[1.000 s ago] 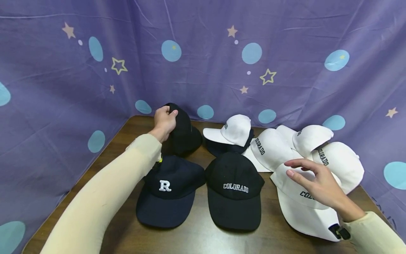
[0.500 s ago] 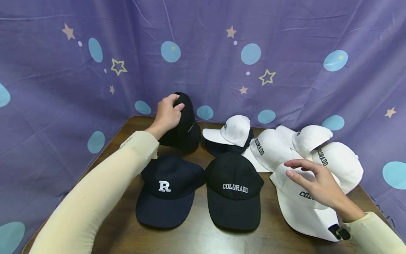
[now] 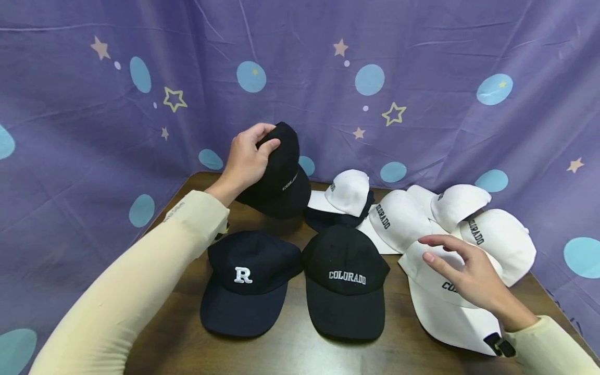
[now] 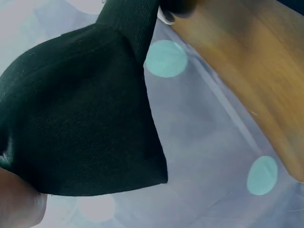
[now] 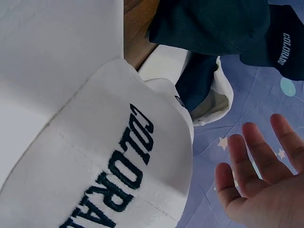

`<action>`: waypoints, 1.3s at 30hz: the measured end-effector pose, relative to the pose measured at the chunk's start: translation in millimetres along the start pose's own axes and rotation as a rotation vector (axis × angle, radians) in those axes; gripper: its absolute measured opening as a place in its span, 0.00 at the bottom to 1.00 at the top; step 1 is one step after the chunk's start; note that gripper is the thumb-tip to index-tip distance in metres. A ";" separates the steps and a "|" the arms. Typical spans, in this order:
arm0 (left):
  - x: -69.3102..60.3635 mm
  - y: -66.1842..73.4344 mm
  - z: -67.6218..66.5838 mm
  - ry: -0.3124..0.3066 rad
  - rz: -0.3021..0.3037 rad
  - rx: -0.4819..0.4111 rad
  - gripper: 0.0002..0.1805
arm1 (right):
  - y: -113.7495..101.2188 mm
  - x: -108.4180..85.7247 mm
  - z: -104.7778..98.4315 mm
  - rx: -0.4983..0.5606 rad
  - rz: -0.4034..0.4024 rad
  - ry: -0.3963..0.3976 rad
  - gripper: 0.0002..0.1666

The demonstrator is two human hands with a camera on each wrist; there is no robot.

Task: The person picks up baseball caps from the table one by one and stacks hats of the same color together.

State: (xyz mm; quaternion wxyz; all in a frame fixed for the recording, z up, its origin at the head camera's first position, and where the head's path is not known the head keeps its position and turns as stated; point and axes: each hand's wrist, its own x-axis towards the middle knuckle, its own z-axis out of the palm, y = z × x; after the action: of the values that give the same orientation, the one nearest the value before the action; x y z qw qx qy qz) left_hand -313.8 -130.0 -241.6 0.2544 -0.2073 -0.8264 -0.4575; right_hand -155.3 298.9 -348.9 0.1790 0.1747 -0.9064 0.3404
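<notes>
In the head view my left hand [image 3: 248, 160] pinches a black cap [image 3: 281, 169] by its crown, tilted at the back left. That cap's dark cloth [image 4: 85, 114] fills much of the left wrist view, with a fingertip at its lower left edge. My right hand [image 3: 473, 273] hovers with relaxed fingers over a white cap [image 3: 450, 328] at the right; whether it touches is unclear. In the right wrist view the hand [image 5: 266, 180] holds nothing, beside a white cap with dark lettering [image 5: 95, 166].
At the front of the wooden table [image 3: 187, 333] lie a navy cap with an R [image 3: 248, 307] and a black COLORADO cap [image 3: 347, 312]. A small white cap [image 3: 351, 190] sits on a dark one behind. Several white caps crowd the right; a purple curtain [image 3: 300, 31] hangs behind.
My left hand has raised the black cap and moved it rightward, and lettering on its front now shows. The right hand stays nearly still.
</notes>
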 end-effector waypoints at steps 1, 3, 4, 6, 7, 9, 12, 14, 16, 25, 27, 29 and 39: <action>-0.4 2.5 -0.5 -0.007 0.010 -0.007 0.14 | -0.5 -0.8 0.7 -0.004 -0.001 0.004 0.21; -1.3 7.2 -1.4 -0.021 0.024 -0.020 0.14 | -1.5 -2.2 2.1 -0.009 -0.004 0.007 0.24; -1.6 9.0 -1.6 -0.027 0.032 -0.028 0.15 | -1.9 -2.5 2.8 -0.011 -0.006 0.007 0.25; -2.2 12.5 -2.4 -0.036 0.052 -0.046 0.15 | -2.2 -2.7 3.8 -0.008 -0.014 0.005 0.27; -2.4 14.3 -2.9 -0.039 0.062 -0.054 0.15 | -2.4 -2.8 4.1 -0.006 -0.015 0.003 0.28; -2.3 17.3 -3.7 -0.046 0.080 -0.074 0.15 | -2.5 -2.7 4.9 -0.003 -0.019 0.001 0.28; -2.2 22.7 -4.6 -0.067 0.106 -0.126 0.15 | -2.4 -3.0 5.7 0.000 -0.022 -0.002 0.29; -1.8 25.7 -4.5 -0.085 0.113 -0.171 0.14 | -2.4 -3.3 6.3 0.004 -0.025 0.000 0.29; -0.9 28.6 -4.3 -0.100 0.127 -0.225 0.14 | -2.7 -3.2 7.0 0.011 -0.030 0.003 0.29; -1.0 42.6 0.0 -0.169 0.114 -0.462 0.15 | -2.3 -4.1 9.9 0.018 -0.050 0.011 0.31; -2.3 46.5 2.8 -0.198 0.100 -0.501 0.15 | -2.1 -4.4 10.4 0.015 -0.052 0.009 0.32; -3.6 50.7 5.8 -0.236 0.084 -0.529 0.15 | -1.7 -4.6 11.0 0.021 -0.055 0.008 0.33; -11.8 64.2 32.2 -0.509 0.037 -0.597 0.15 | -1.5 -6.4 12.7 0.032 -0.075 0.009 0.37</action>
State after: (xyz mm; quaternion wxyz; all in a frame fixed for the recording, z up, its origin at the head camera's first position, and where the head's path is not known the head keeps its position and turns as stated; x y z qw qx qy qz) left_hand -275.0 -71.8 -221.6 -0.0218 -0.3939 -0.6899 -0.6069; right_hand -151.6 290.5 -359.9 0.1928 0.2101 -0.8928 0.3486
